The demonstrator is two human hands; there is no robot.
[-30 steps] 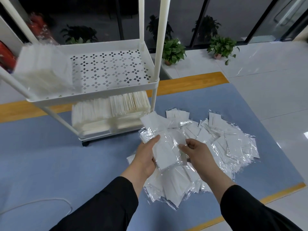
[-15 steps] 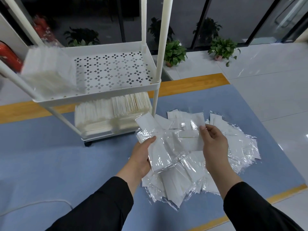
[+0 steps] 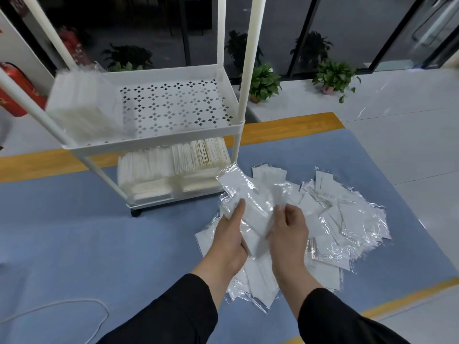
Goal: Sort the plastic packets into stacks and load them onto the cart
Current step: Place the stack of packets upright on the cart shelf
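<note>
A loose pile of clear plastic packets (image 3: 342, 219) with white contents lies on the blue mat. My left hand (image 3: 229, 238) grips a small stack of packets (image 3: 244, 202) from the left, thumb on top. My right hand (image 3: 288, 232) holds the same stack from the right, fingers curled against it. The white cart (image 3: 173, 142) stands just behind and left of the hands. A stack of packets (image 3: 82, 108) sits on the left of its upper perforated shelf, and rows of packets (image 3: 173, 167) fill the lower shelf.
The cart's white posts (image 3: 248, 70) rise close behind the hands. A white cable (image 3: 74, 306) loops on the blue mat (image 3: 74, 244) at lower left. Potted plants (image 3: 263, 83) and a glass wall stand behind; a red extinguisher (image 3: 15, 90) is far left.
My right hand came back from the far side of the pile with a packet and laid it against the stack in my left hand. The view moved slightly closer to the cart.
</note>
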